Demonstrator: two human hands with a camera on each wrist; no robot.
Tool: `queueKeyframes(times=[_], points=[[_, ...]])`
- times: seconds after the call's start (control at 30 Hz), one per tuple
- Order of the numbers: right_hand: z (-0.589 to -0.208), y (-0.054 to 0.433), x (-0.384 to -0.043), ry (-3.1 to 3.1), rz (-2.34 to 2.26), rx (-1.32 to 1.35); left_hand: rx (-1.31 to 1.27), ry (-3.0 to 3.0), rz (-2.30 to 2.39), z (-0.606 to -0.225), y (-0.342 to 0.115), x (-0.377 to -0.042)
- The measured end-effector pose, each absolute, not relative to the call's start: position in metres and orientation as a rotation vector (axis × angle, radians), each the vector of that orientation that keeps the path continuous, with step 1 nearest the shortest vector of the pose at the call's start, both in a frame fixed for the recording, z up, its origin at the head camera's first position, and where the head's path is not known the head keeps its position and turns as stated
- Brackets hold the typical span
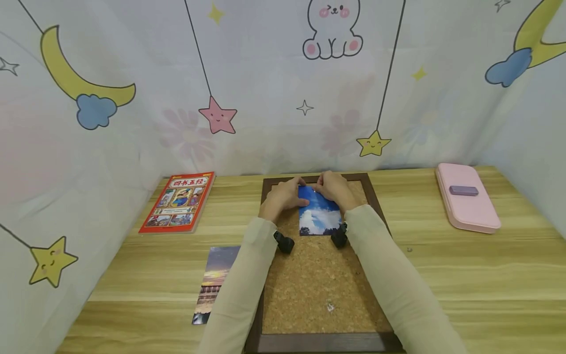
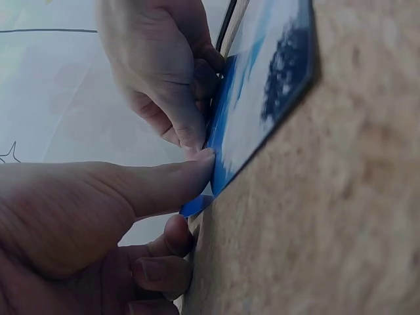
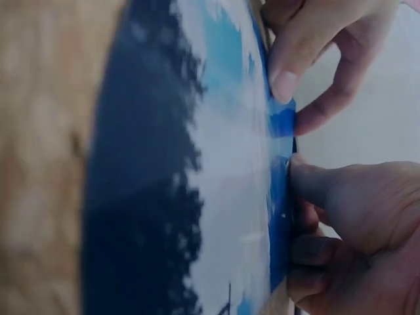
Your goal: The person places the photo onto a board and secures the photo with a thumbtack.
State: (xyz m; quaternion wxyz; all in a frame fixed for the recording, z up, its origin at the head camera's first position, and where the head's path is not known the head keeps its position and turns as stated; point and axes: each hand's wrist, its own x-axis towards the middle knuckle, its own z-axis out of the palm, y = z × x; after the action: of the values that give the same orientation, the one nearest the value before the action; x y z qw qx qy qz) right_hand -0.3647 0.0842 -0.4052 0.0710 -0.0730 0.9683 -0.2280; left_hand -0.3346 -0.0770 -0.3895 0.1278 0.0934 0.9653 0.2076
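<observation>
A photo of blue sky and clouds (image 1: 319, 221) lies on the upper part of a framed corkboard (image 1: 323, 280). My left hand (image 1: 285, 195) is at the photo's upper left corner; its thumb lies on the front, and a finger reaches behind the edge in the right wrist view. Beside it, my right hand (image 1: 334, 188) pinches the top edge of the photo with thumb and curled fingers (image 3: 315, 249). Whether something small is also between those fingertips is hidden. The left wrist view shows the photo's blue end (image 2: 226, 125) between both hands.
Another photo, of a sunset (image 1: 215, 280), lies left of the board, partly under the left sleeve. A red book (image 1: 179, 202) is at the back left, a pink case (image 1: 468, 199) at the back right. Small clear pieces lie on the cork (image 1: 330, 308) and the table (image 1: 410, 250).
</observation>
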Motion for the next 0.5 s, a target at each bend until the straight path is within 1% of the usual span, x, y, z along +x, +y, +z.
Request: queueKeyframes(times=[0.3, 0.5], points=[[-0.399, 0.074, -0.370, 2.840, -0.471, -0.144, 0.263, 2.801, 0.589, -0.387, -0.079, -0.333], [-0.403, 0.085, -0.373, 2.901, -0.470, -0.296, 0.260, 2.818, 0.537, -0.389, -0.077, -0.331]])
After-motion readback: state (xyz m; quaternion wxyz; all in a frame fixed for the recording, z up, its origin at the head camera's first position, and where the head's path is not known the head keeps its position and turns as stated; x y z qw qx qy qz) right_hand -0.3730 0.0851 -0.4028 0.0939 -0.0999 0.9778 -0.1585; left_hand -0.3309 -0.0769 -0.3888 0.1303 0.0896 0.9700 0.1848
